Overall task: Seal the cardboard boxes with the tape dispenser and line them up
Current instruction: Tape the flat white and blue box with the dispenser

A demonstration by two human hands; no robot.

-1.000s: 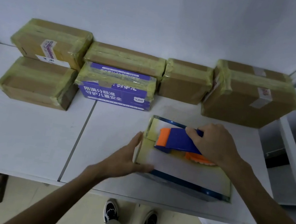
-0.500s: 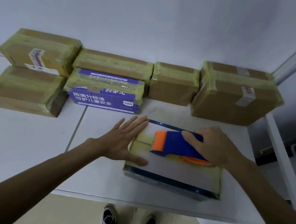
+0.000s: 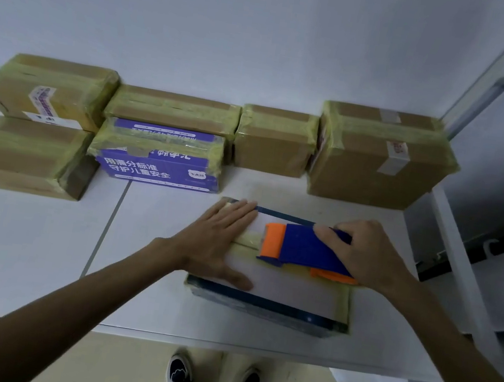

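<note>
tape dispenser gripped by right hand

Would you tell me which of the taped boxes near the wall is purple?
The purple box with white lettering, right of the front-left brown box; every other one there is brown cardboard.

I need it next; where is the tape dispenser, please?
Head view, right of centre: the tape dispenser sits on the flat box, gripped by the right hand.

Flat white-topped box, blue edges, lies on worktop near front. Blue-and-orange dispenser rests on top, at end of yellowish tape strip. Six taped boxes behind, by wall; purple box among them.
</note>
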